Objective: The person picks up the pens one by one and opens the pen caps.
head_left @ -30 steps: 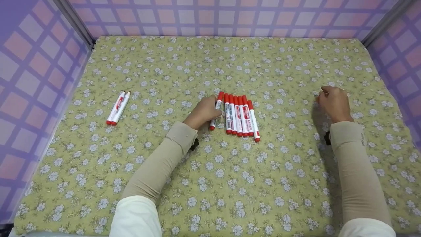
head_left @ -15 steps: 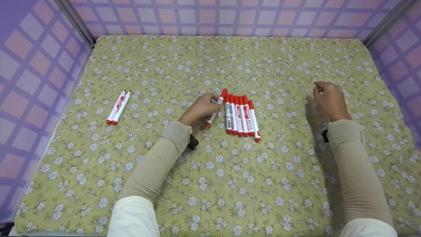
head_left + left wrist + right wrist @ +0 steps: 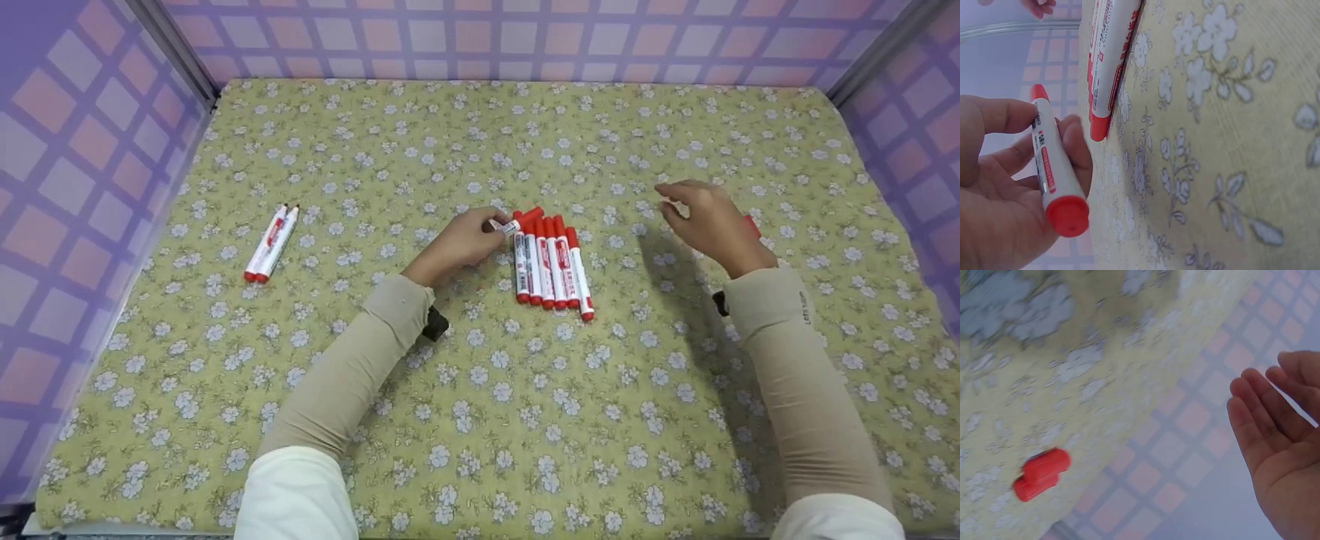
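— What's hard to read from where you sit?

— I see a small red cap (image 3: 1040,474) on the cloth beyond my right hand (image 3: 712,225); in the head view the hand hides most of it, and the right wrist view is blurred. That hand hangs above the counter (image 3: 525,420), fingers loosely spread, holding nothing.

— And the left?

— My left hand (image 3: 461,241) pinches one marker (image 3: 1053,169) between thumb and fingers, lifted off the cloth. It's a smooth white barrel with red ends and a printed red label. Just to that hand's right lies a row of markers (image 3: 553,266), side by side and touching. Well off to its left, a pair of markers (image 3: 270,244) lie together on the flower-printed yellow cloth.
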A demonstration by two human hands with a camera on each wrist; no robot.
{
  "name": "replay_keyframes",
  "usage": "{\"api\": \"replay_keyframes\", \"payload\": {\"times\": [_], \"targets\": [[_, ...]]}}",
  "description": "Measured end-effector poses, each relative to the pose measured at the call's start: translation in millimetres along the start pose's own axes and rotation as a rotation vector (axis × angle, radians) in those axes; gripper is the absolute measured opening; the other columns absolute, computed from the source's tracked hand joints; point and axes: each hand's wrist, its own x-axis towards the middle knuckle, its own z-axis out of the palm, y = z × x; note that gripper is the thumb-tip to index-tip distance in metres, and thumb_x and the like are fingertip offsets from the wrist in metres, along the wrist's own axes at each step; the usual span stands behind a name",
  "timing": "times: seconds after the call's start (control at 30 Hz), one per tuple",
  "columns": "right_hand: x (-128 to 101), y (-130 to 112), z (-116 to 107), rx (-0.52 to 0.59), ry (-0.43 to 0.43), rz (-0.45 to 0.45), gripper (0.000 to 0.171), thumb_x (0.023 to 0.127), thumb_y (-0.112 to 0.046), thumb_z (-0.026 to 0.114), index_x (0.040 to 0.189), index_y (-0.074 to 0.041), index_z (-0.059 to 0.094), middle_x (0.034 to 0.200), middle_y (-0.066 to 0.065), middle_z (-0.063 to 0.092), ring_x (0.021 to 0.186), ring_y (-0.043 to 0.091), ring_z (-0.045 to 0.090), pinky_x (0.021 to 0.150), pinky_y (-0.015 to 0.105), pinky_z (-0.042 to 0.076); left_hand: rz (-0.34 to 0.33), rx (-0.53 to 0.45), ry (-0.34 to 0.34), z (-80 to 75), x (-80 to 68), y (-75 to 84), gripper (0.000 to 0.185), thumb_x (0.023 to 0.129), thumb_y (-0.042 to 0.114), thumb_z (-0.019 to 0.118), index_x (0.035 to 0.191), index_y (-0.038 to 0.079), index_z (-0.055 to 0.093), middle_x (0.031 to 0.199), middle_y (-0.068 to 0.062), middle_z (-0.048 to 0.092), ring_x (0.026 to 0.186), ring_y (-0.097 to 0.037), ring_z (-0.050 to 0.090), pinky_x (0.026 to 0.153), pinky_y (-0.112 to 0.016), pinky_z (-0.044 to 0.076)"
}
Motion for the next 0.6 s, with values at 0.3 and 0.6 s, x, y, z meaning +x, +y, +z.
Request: {"api": "replay_keyframes", "payload": {"times": [0.3, 0.6], "targets": [[6, -42, 9, -0.070, -0.053, -0.251, 0.035, 0.094, -0.007, 0.060, 0.128, 0.000, 0.060, 0.123, 0.023, 0.061, 0.114, 0.038, 0.059, 0.091, 0.050, 0.050, 0.180, 0.286, 0.008, 2.4, -5.6, 6.6, 0.023, 0.097, 0.026, 0.055, 0.113, 0.012, 0.064, 0.108, -0.004, 0.062, 0.093, -0.017, 0.055, 0.077, -0.032, 0.046], [8, -81, 16, -0.059, -0.098, -0.423, 0.039, 0.092, -0.012, 0.065, 0.128, -0.001, 0.060, 0.124, 0.020, 0.062, 0.114, 0.034, 0.060, 0.091, 0.045, 0.052, 0.355, 0.534, 0.099, 9.9, -16.6, 18.3, 0.028, 0.097, 0.033, 0.057, 0.117, 0.017, 0.066, 0.114, 0.001, 0.066, 0.102, -0.014, 0.060, 0.089, -0.036, 0.049]]}}
